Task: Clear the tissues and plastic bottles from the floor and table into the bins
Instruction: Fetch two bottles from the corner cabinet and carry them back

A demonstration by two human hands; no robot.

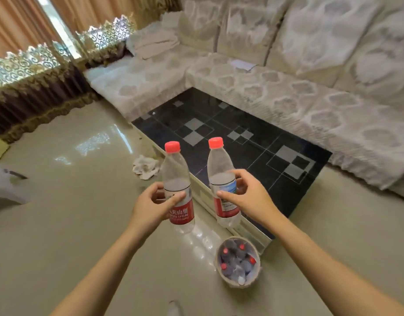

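I hold two clear plastic bottles with red caps and red labels upright in front of me. My left hand (150, 206) grips the left bottle (177, 176) around its middle. My right hand (246, 195) grips the right bottle (219, 165) the same way. Both bottles hang above the near corner of the black glass table (253, 142). On the floor below stands a round woven bin (238, 261) with several red-capped bottles inside. A crumpled white tissue (146, 167) lies on the floor by the table's left edge.
A pale patterned corner sofa (310, 92) wraps behind and to the right of the table. A dark skirted cabinet (36, 99) stands at the left. A white object (5, 185) sits at the far left edge. The floor (71, 224) is glossy beige tile.
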